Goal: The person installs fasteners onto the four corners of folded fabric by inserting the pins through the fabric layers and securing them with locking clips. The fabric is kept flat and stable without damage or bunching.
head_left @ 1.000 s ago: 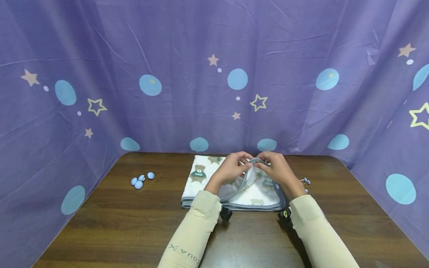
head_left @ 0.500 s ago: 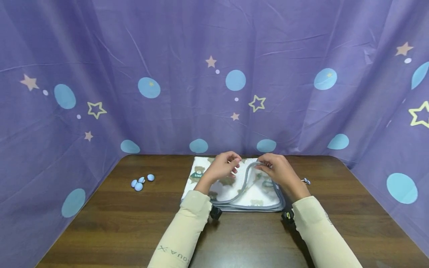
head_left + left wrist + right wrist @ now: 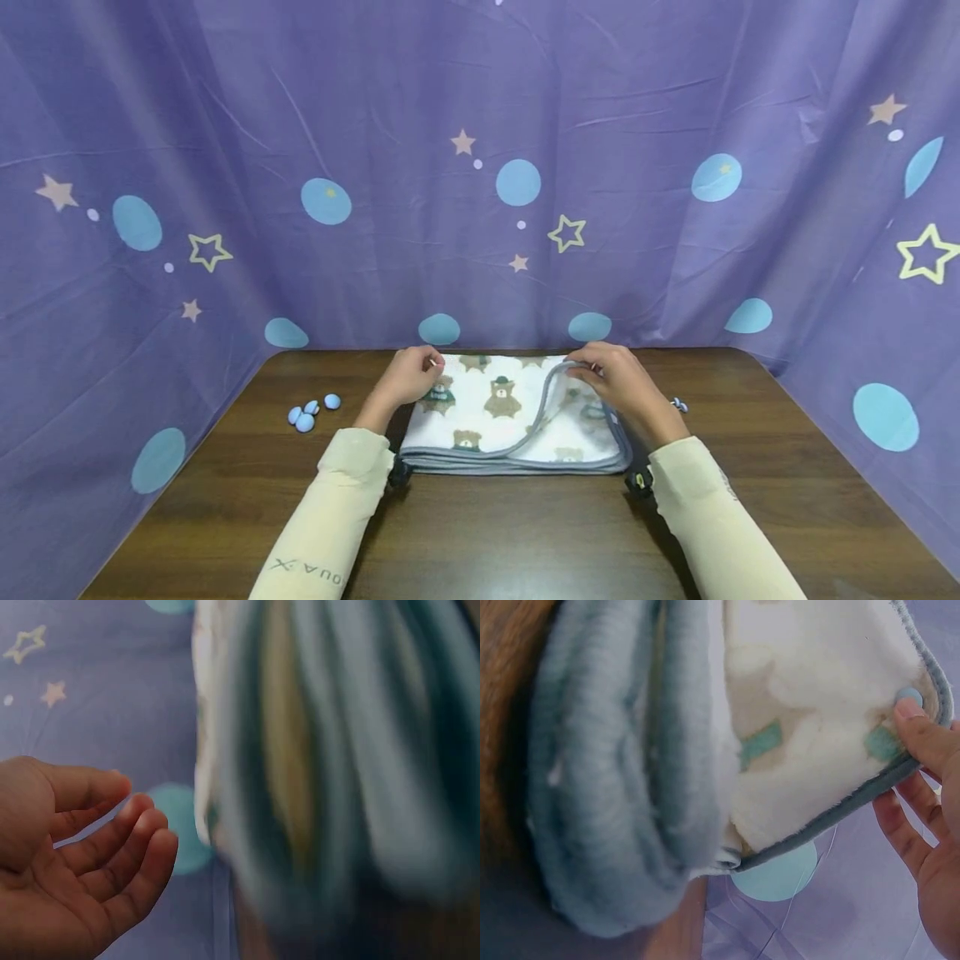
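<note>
A folded white blanket point(image 3: 502, 425) with bears and grey-blue edging lies on the table. My right hand point(image 3: 611, 371) pinches its raised far right corner. In the right wrist view, the thumb of my right hand point(image 3: 937, 795) presses by a small round blue cap point(image 3: 909, 696) on the cloth, with fingers beneath the edge. My left hand point(image 3: 408, 379) is at the blanket's far left corner in the head view. In the left wrist view, the left hand point(image 3: 90, 862) has loosely bent fingers with nothing between them, beside the blurred folded layers point(image 3: 337, 750).
Several small blue mushroom-shaped caps point(image 3: 304, 422) lie on the wooden table point(image 3: 480, 533) at left. Small blue pieces with pins point(image 3: 678, 405) lie right of my right hand. A purple curtain point(image 3: 390, 250) with stars and dots hangs behind and at both sides.
My left hand has let go of the lifted corner and moved left across the blanket to its far left corner. The right hand keeps its hold in about the same place.
</note>
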Motion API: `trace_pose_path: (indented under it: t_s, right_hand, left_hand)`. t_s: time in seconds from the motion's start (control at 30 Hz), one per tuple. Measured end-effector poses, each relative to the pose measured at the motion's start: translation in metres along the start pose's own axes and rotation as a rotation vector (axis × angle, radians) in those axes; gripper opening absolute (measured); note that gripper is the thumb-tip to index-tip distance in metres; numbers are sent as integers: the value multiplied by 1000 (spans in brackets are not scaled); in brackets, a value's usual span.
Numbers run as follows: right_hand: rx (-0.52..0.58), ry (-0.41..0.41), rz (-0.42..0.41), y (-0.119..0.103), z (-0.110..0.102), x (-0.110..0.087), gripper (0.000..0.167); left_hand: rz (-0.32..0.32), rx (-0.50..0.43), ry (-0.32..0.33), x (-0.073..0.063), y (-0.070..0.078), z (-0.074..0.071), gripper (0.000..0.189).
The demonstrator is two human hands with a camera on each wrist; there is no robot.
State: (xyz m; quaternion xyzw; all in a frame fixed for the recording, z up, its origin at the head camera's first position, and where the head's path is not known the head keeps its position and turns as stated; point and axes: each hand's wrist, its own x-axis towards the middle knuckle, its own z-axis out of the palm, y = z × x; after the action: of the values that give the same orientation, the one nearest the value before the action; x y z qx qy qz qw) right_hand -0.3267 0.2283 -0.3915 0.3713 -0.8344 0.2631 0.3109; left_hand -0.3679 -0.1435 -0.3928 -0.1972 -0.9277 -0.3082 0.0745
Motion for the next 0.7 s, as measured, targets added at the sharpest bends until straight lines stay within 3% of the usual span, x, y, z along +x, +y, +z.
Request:
trace_pose_path:
  t_s: [0.2, 0.33, 0.5, 0.7]
  right_hand:
    - [-26, 7, -3, -2, -1, 1, 19]
    - [-23, 9, 2, -3, 0, 1, 19]
    - [-19, -12, 19, -2, 2, 0, 19]
    - [-27, -42, 44, -1, 1, -2, 19]
  left_hand:
    - [0, 245, -55, -9, -32, -23, 11]
    - [25, 353, -91, -17, -57, -42, 14]
    - [58, 367, -99, -35, -87, -69, 16]
    - [8, 312, -141, -53, -117, -92, 20]
